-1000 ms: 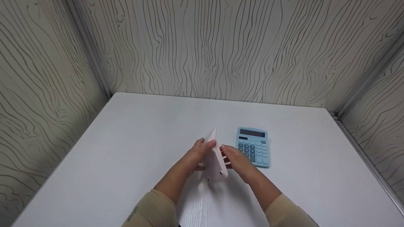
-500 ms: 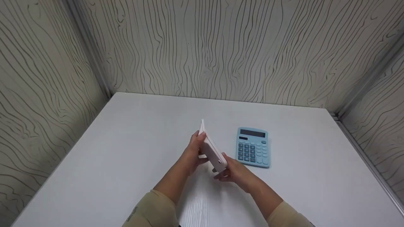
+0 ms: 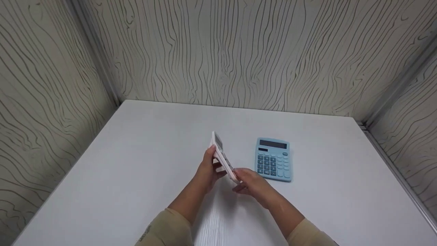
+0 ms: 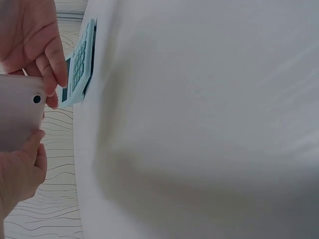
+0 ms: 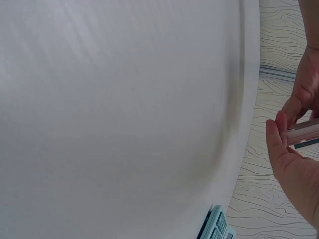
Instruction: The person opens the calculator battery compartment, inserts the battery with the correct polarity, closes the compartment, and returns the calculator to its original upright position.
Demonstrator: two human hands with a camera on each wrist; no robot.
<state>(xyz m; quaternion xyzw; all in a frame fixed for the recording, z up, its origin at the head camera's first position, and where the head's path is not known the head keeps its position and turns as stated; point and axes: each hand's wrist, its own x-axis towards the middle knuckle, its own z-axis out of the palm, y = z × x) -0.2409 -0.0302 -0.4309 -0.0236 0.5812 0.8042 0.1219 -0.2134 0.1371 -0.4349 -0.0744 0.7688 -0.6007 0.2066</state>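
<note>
Between my two hands a pale pink calculator (image 3: pixel 223 162) is held tilted above the table, seen nearly edge-on in the head view. Its screen and keys face right. My left hand (image 3: pixel 206 172) grips its left side around the middle, thumb on the edge. At the lower end, my right hand (image 3: pixel 255 185) pinches the corner. The left wrist view shows the calculator's plain back (image 4: pixel 17 112) with a dark round foot. Just right of my right hand, a blue calculator (image 3: pixel 273 159) lies face up on the table.
The white table (image 3: pixel 143 147) reaches back to a wood-grain patterned wall (image 3: pixel 218 54). Similar panels stand at the left and right, with grey metal strips (image 3: pixel 99 58) in the corners.
The pink calculator has turned from showing its back to edge-on with its key side partly visible, and shifted slightly left. My right hand has moved down to its lower end.
</note>
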